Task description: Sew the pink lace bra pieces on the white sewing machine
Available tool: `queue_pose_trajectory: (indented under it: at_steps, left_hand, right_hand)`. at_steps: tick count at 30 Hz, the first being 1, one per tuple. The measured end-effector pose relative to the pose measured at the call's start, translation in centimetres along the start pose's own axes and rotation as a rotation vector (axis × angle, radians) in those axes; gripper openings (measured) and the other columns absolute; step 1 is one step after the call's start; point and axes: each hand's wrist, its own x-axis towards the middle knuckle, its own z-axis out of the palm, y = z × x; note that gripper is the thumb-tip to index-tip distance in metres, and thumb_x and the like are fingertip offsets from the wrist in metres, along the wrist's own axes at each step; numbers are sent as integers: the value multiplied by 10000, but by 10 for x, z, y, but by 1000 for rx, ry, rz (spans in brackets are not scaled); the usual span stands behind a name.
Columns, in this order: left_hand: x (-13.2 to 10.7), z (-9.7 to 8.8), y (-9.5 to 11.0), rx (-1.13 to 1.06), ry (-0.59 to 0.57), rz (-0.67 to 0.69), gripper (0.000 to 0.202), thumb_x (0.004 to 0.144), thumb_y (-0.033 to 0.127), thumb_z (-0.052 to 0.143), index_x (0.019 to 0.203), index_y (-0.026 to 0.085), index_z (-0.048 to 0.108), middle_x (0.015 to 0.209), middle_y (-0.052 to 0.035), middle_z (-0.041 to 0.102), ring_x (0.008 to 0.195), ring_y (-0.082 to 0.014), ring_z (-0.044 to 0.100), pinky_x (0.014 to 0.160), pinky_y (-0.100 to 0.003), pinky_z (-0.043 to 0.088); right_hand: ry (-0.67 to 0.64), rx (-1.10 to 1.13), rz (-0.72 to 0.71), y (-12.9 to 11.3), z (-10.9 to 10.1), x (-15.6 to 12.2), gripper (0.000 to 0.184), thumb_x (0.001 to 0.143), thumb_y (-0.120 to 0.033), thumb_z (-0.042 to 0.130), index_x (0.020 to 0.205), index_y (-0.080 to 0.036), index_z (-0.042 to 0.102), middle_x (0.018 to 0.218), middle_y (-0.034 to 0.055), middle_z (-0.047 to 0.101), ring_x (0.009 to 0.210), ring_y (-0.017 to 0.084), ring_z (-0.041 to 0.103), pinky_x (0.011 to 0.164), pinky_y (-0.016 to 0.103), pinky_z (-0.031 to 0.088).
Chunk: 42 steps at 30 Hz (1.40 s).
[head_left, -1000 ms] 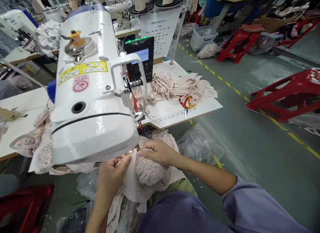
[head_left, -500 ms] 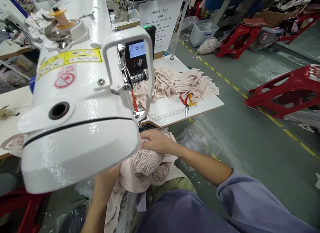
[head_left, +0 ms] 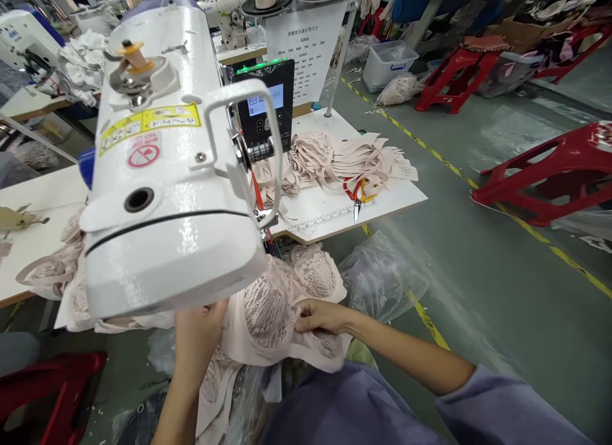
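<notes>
A pale pink lace bra (head_left: 268, 314) is spread between my hands below the head of a white sewing machine (head_left: 182, 260). With fingers pinched, my right hand (head_left: 319, 316) grips the bra near its middle, between the cups. My left hand (head_left: 201, 327) is closed at the bra's left edge; its fingertips are partly hidden under the machine head. Another lace cup (head_left: 313, 273) lies behind, by the table corner. More pink lace pieces and straps (head_left: 215, 394) hang below my left hand over clear plastic.
On the white table (head_left: 315, 225) lie a bundle of pink straps (head_left: 354, 155) and red-and-yellow snips (head_left: 356, 196). A control panel (head_left: 265, 107) stands behind the machine. More bras (head_left: 52, 269) rest at left. Red stools (head_left: 549, 171) and plastic bags (head_left: 382, 276) are on the floor.
My right hand has moved down and toward me from beside the needle area, drawing the bra out so its cups show more. The view has shifted, revealing more bras at left.
</notes>
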Motion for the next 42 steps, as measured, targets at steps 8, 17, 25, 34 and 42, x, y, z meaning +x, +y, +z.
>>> queue_pose_trajectory:
  at_steps: [8, 17, 25, 34, 42]
  left_hand:
    - [-4, 3, 1, -59, -114, -128, 429, 855, 511, 524, 585, 185, 594, 629, -27, 633, 704, -196, 596, 659, -274, 416]
    - [-35, 2, 14, 79, 243, 236, 192, 926, 337, 548, 1020, 178, 603, 975, -91, 662, 944, -223, 631, 762, -312, 498]
    - [-85, 14, 84, -86, -182, 1021, 689, 790, 429, 715, 1351, 127, 453, 1230, -206, 657, 1176, -333, 612, 994, -460, 496]
    - [-71, 19, 48, -240, -621, 178, 363, 941, 415, 469, 659, 188, 482, 580, 27, 503, 553, -101, 441, 537, -236, 263]
    - [-37, -3, 40, -62, -481, 220, 435, 954, 465, 423, 625, 188, 486, 545, 33, 432, 528, -98, 399, 538, -244, 231]
  right_hand:
    - [251, 115, -179, -11, 2, -38, 443, 651, -517, 852, 755, -127, 671, 678, 13, 664, 659, 134, 629, 672, 253, 499]
    - [104, -370, -295, -66, 28, -83, 444, 881, -585, 604, 789, -155, 669, 721, 36, 639, 658, 149, 586, 671, 278, 492]
    - [-430, -1079, -398, -113, 88, -105, 257, 957, -268, 483, 950, -214, 734, 937, 64, 753, 898, 183, 672, 817, 262, 481]
    - [173, -1335, -280, -124, 106, -93, 271, 984, -298, 468, 1194, -173, 587, 786, 43, 709, 696, 177, 625, 654, 274, 394]
    - [96, -1002, -541, -143, 83, -45, 147, 893, -306, 652, 863, -178, 719, 878, 20, 733, 841, 152, 650, 785, 247, 433]
